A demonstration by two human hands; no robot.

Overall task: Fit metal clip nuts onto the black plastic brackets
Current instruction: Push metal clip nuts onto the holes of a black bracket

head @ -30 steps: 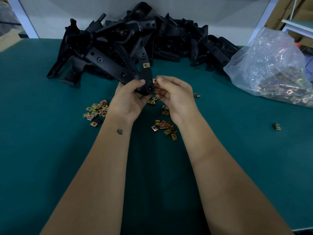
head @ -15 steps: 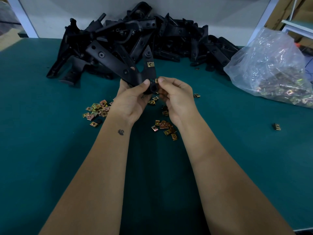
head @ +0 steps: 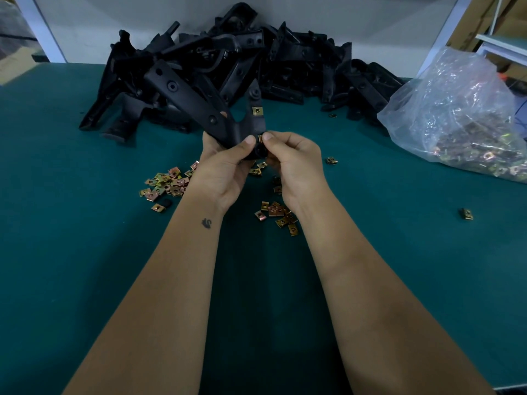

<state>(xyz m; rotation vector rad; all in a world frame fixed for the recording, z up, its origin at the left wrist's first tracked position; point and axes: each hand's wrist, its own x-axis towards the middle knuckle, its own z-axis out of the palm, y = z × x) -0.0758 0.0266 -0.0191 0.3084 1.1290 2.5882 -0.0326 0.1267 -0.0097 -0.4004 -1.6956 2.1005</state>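
Note:
My left hand [head: 225, 166] grips a black plastic bracket [head: 196, 104] by its lower end and holds it above the green table. One brass-coloured clip nut [head: 257, 110] sits on the bracket's short upright arm. My right hand [head: 293, 161] pinches a second clip nut [head: 260, 138] against the bracket's edge, right beside my left thumb. Most of that nut is hidden by my fingertips.
A heap of black brackets [head: 285, 61] lies at the back of the table [head: 71, 252]. Loose clip nuts lie in two scatters, left [head: 165, 185] and under my hands [head: 278, 213]. A clear bag of clip nuts [head: 467, 118] stands at the right, with single nuts [head: 466, 214] nearby.
The bracket has been lifted and tilted a little upward, its long arm swinging up to the left. My right fingers have stayed at its lower edge with the clip nut.

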